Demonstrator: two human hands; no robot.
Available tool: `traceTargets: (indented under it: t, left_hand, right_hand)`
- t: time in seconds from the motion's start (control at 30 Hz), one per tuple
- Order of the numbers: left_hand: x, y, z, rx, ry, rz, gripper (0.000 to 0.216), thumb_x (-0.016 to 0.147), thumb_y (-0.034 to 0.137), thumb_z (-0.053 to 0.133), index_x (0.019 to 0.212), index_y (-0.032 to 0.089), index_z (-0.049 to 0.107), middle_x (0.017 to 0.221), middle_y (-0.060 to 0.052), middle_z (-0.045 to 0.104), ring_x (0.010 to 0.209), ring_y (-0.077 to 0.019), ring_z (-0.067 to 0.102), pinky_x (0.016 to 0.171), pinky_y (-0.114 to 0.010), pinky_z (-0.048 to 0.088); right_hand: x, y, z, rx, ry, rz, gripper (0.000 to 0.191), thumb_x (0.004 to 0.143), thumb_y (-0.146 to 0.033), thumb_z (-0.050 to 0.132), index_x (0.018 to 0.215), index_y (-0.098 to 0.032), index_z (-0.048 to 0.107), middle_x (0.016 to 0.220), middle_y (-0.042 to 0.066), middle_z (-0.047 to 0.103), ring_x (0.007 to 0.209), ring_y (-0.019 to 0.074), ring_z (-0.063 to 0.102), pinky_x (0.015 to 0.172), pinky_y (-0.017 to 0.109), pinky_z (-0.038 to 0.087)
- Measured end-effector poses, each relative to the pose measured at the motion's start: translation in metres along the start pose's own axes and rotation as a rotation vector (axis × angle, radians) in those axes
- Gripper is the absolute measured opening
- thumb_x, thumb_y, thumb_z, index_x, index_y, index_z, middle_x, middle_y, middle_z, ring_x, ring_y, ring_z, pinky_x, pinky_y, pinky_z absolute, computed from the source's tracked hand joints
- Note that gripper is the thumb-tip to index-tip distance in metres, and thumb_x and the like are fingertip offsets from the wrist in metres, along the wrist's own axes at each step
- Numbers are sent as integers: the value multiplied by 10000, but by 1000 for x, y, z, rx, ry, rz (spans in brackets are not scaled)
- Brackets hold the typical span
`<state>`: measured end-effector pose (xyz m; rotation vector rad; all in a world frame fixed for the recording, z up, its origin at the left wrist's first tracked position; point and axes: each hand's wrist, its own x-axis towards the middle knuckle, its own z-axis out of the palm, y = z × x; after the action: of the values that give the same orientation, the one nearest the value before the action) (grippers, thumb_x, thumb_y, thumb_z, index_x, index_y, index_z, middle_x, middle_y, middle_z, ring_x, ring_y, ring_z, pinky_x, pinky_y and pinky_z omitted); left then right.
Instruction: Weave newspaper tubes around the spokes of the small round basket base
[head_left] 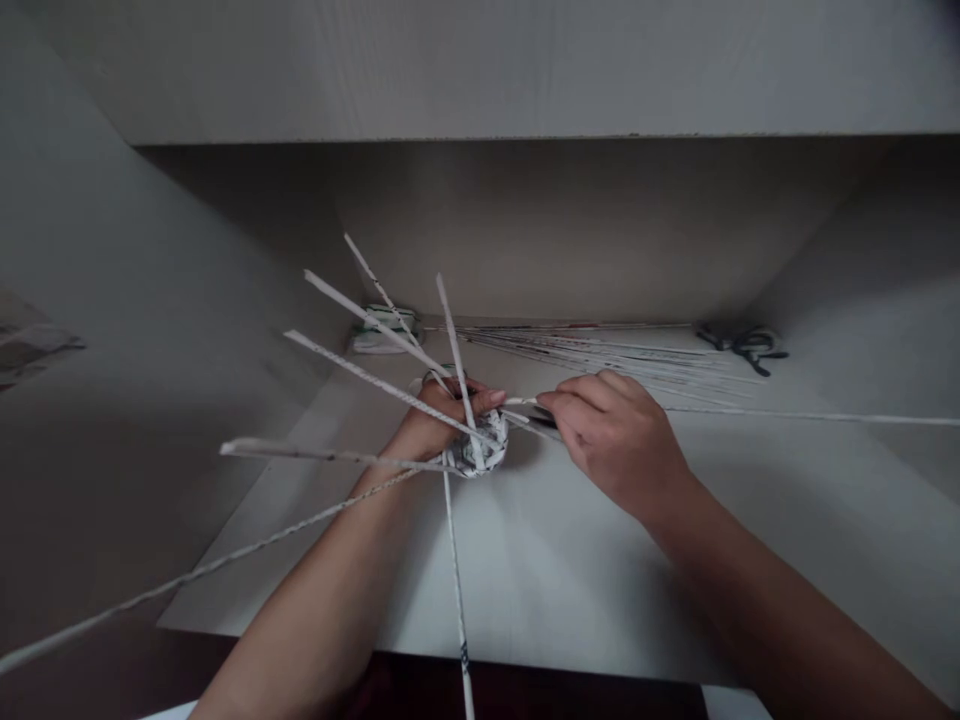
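My left hand [439, 415] is closed around a small woven hub of rolled paper tubes [480, 452], held just above the white desk [540, 570]. Several long paper tubes [360, 375] stick out from the hub up, left and toward me like spokes. My right hand [611, 435] pinches one long paper tube [810, 414] that runs far off to the right, its near end meeting the hub between my thumbs.
A bundle of spare paper tubes [600, 348] lies at the back of the desk. Black-handled scissors [746, 345] rest at the back right. A small white roll or container [382, 332] sits at the back left. Walls and a shelf overhead enclose the desk.
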<state>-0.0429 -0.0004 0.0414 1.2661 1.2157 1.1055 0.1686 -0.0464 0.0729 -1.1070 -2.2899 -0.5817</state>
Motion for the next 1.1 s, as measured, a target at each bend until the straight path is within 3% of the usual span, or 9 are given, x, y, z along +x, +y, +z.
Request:
traceTargets:
  t: [0.3, 0.53, 0.77, 1.1]
  left_hand:
    - [1, 1, -6, -78, -43, -51, 307, 591, 468, 779, 614, 186, 658, 540, 2, 588, 489, -94, 466, 448, -226, 353]
    - [0, 3, -3, -55, -37, -86, 267, 605, 431, 779, 625, 186, 675, 551, 0, 598, 493, -94, 474, 454, -225, 366]
    - [-3, 11, -1, -34, -28, -80, 213, 628, 342, 768, 579, 174, 647, 538, 0, 569, 502, -93, 467, 478, -228, 385]
    - [-3, 11, -1, -10, -86, -69, 227, 645, 363, 753, 563, 180, 646, 522, 10, 552, 492, -84, 441, 457, -217, 347]
  right_hand:
    - [-1, 8, 0, 66, 159, 38, 224, 883, -115, 549, 1004, -202, 717, 907, 43, 703, 856, 187, 604, 788, 321, 445]
    - [-1, -2, -3, 114, 40, 18, 245, 908, -120, 517, 1048, -204, 701, 922, 49, 711, 868, 187, 620, 785, 324, 458]
    - [-1, 0, -3, 106, 13, 6, 255, 922, -117, 487, 1041, -200, 697, 892, 49, 710, 847, 183, 622, 768, 324, 463]
    - [-1, 0, -3, 96, -3, 2, 246, 922, -115, 484, 1024, -192, 694, 852, 49, 699, 824, 184, 615, 754, 316, 451]
